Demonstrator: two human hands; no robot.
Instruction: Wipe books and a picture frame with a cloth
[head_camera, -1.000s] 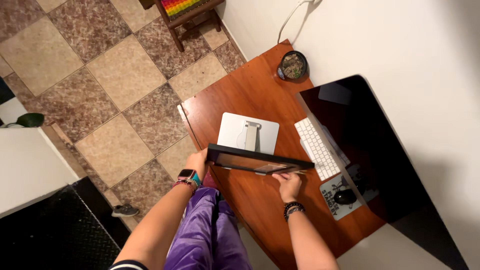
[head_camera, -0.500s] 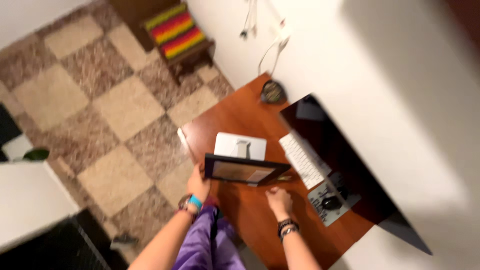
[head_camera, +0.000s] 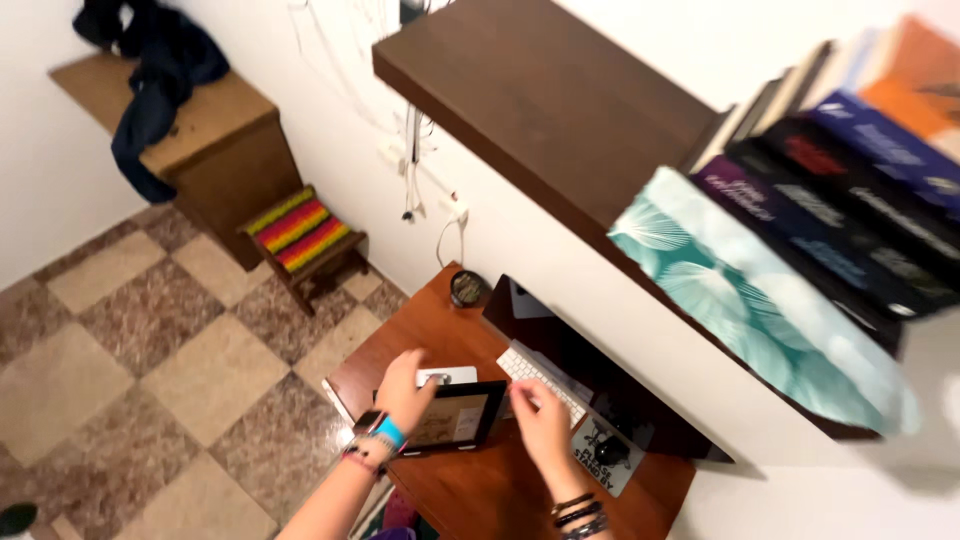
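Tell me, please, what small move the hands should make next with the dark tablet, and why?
Probably lower the dark rectangular tablet flat onto the reddish-brown wooden desk, since the left hand is at its left edge, the right hand at its right, and it seems tilted above the desk.

**A small room with checkered floor and white walls**

White walls (head_camera: 60, 190) meet a floor (head_camera: 120, 370) of beige and mottled brown tiles. A dark wooden shelf (head_camera: 540, 110) carries leaning books (head_camera: 800, 220). A wooden cabinet (head_camera: 215, 150) bears dark clothing (head_camera: 150, 70); just beside it stands a striped stool (head_camera: 300, 232). Cables (head_camera: 410, 150) hang down the wall
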